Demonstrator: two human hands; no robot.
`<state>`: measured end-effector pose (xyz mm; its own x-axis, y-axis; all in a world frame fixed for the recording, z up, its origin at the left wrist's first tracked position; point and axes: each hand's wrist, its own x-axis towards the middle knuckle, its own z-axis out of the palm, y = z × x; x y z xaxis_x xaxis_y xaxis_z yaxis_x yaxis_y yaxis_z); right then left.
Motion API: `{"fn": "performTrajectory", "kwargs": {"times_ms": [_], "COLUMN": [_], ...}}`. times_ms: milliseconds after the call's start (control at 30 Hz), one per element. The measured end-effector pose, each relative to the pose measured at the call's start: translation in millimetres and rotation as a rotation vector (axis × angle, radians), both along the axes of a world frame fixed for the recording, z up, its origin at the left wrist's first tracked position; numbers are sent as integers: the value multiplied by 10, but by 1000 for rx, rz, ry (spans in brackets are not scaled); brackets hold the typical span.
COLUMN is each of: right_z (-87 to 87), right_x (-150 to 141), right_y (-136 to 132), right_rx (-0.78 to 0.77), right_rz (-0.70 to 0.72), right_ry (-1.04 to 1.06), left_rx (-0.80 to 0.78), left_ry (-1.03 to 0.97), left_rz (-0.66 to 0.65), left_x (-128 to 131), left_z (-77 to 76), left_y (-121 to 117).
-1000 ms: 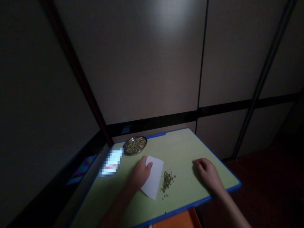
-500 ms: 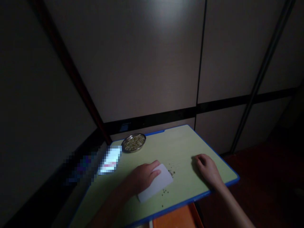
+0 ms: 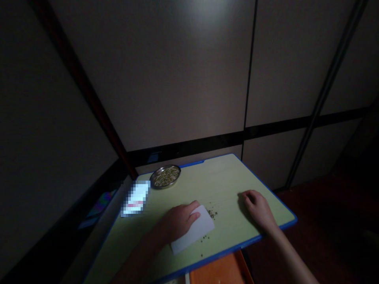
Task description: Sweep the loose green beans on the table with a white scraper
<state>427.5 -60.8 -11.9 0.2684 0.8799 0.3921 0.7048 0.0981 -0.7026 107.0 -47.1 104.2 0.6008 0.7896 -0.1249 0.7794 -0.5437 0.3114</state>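
One white card (image 3: pixel 197 232) is clamped in the left hand (image 3: pixel 180 221), just beside scattered seed-like bits (image 3: pixel 212 214) on the green table (image 3: pixel 217 177). The right hand (image 3: pixel 258 207) (loosely curled; whether fully closed, I cannot tell) is near the table's right side.

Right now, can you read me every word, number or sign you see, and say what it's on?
There are none that can be read.
Bright rectangle: blocked out by coarse squares; a pinkish band shows, but no letters can be told.
White paper in the left hand: no writing shows on the visible side.
Round metal dish: no marking can be made out.
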Motion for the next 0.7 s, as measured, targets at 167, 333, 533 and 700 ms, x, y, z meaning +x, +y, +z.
{"fn": "performTrajectory", "kwargs": {"times_ms": [167,333,533,700], "right_z": [-5,-11,6,18], "right_x": [-1,1,-2,-12], "right_y": [-2,3,-2,-7], "right_rx": [-3,2,6,-6], "right_rz": [4,-2,1,-7], "right_ry": [11,13,8,15], "left_rx": [22,48,46,-13], "left_ry": [41,54,42,-34], "left_rz": [2,-8,-59,-61], "left_x": [21,38,69,128], "left_z": [-10,-18,-33,-62], "left_y": [-3,1,28,-1]}}
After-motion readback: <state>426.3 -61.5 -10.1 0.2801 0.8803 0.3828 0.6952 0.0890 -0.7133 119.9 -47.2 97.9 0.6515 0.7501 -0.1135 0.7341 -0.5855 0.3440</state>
